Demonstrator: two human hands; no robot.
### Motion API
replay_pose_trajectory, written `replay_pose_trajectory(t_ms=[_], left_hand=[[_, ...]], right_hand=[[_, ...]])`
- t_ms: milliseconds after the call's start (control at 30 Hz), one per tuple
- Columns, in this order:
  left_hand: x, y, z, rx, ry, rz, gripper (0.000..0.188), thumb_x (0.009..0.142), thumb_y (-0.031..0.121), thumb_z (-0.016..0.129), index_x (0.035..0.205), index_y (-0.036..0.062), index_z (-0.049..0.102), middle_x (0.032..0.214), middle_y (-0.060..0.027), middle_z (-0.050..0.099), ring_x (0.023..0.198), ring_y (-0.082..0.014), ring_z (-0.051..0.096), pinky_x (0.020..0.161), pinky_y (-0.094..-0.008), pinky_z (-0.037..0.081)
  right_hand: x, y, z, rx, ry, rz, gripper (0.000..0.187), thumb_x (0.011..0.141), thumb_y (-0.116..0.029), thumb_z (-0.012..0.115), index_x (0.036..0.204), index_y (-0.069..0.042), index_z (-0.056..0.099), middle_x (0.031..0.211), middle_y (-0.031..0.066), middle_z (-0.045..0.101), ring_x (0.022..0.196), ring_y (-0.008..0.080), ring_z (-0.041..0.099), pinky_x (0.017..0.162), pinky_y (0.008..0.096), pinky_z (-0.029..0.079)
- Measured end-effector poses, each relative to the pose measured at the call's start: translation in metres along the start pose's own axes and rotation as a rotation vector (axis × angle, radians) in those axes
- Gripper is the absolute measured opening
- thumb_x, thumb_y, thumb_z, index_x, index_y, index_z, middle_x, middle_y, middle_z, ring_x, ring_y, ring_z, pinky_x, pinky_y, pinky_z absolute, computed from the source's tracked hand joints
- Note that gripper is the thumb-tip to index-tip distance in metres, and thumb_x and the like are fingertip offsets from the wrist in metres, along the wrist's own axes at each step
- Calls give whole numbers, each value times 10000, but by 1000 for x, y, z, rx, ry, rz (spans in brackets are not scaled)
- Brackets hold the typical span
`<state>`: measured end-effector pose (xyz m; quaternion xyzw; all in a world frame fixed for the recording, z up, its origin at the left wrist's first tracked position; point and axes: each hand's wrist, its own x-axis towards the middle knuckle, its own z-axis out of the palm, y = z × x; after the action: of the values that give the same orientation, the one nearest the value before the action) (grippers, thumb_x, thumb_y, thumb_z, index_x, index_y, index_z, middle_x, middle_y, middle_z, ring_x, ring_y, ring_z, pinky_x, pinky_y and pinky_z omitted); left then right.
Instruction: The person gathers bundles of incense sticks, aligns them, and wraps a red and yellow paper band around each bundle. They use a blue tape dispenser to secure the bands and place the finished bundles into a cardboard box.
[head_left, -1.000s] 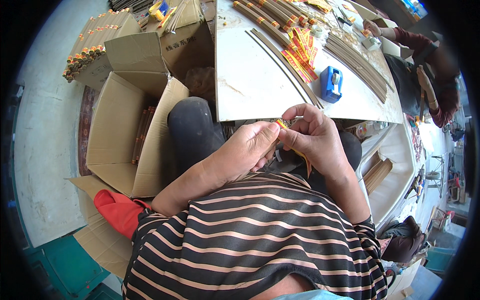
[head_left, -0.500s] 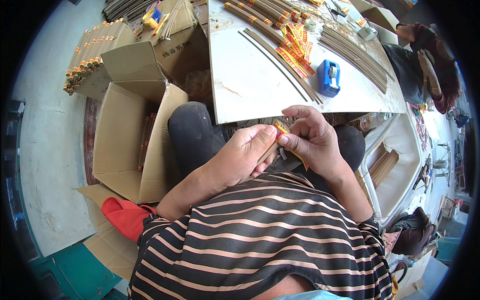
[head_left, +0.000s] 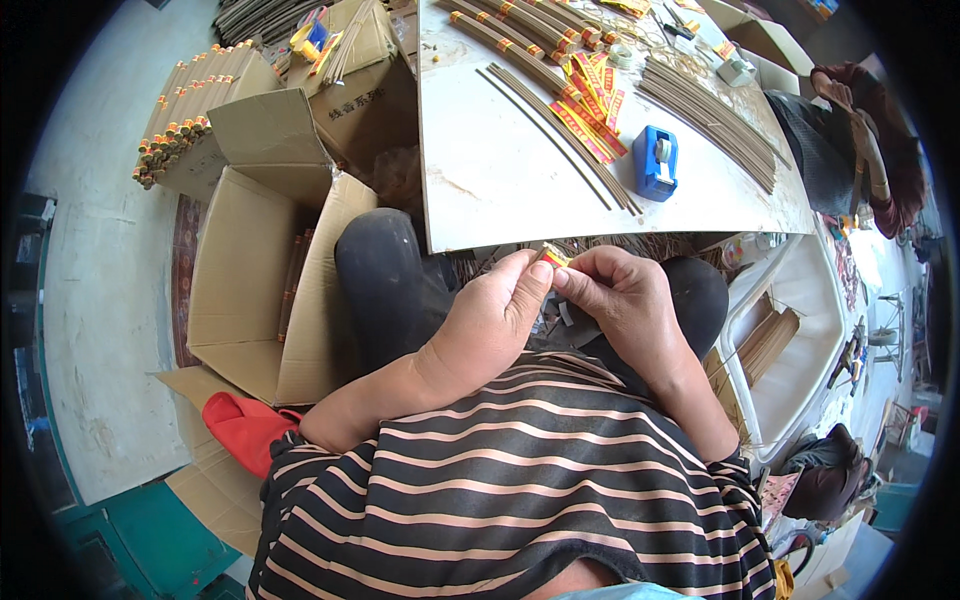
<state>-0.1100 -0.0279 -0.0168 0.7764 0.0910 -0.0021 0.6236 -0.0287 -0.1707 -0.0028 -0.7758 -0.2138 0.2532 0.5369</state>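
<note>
In front of my lap, below the table's front edge, my left hand [head_left: 478,318] is closed round a bundle of incense sticks, mostly hidden by my fingers. A red and yellow paper label [head_left: 556,258] wraps the bundle's end. My right hand [head_left: 632,300] pinches that label between thumb and forefinger, its knuckles bent. On the white table [head_left: 480,190] above lie a fan of loose labels [head_left: 592,115], a few loose incense sticks [head_left: 562,140] and a blue tape dispenser [head_left: 655,165].
Wrapped incense bundles [head_left: 500,42] and a pile of loose sticks [head_left: 705,118] lie farther back on the table. An open cardboard box [head_left: 235,285] stands at my left, with bundles inside. At right is a white tub [head_left: 815,330] holding sticks. Another person [head_left: 890,150] sits beyond.
My right fingers have curled in and lowered onto the label, where they were raised before. The label's loose tail no longer hangs below; it now sits round the bundle.
</note>
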Motion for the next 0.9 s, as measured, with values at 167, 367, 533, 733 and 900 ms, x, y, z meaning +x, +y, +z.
replay_pose_trajectory(t_ms=[167, 367, 533, 733, 900], left_hand=[[0, -7, 9, 82, 36, 35, 474, 959, 302, 389, 1212, -97, 429, 993, -279, 591, 902, -343, 614, 766, -326, 494], [-4, -3, 13, 103, 24, 76, 482, 966, 291, 373, 1260, -91, 387, 994, -255, 585, 926, -289, 598, 788, -298, 482], [-3, -7, 10, 24, -59, 140, 526, 966, 263, 378, 1353, -53, 215, 923, -215, 552, 827, -246, 565, 724, -284, 473], [-3, -9, 6, -180, -164, 118, 702, 966, 232, 397, 1406, 55, -121, 697, -7, 433, 582, -52, 389, 546, -185, 378], [-2, -9, 5, -370, -239, 58, 788, 954, 270, 425, 1379, 62, -205, 690, -16, 433, 566, -49, 396, 514, -176, 379]], right_hand=[[-6, 5, -1, 83, -65, 52, 280, 874, -238, 591, 929, 36, 612, 745, 10, 595, 660, 49, 490, 598, 184, 428], [-12, 22, 3, 387, -136, 29, 323, 900, -225, 555, 1088, 38, 535, 927, 50, 600, 835, 87, 540, 759, 217, 447], [-9, 40, 8, 643, -216, -76, 287, 910, -177, 536, 1112, 23, 496, 989, 40, 561, 872, 87, 520, 782, 228, 435], [-4, 50, 10, 703, -271, -200, 236, 902, -154, 545, 1069, 5, 491, 979, 38, 545, 867, 95, 518, 786, 235, 437], [-6, 53, 11, 728, -271, -242, 288, 882, -180, 580, 1081, -1, 473, 974, 45, 544, 866, 106, 524, 793, 250, 441]])
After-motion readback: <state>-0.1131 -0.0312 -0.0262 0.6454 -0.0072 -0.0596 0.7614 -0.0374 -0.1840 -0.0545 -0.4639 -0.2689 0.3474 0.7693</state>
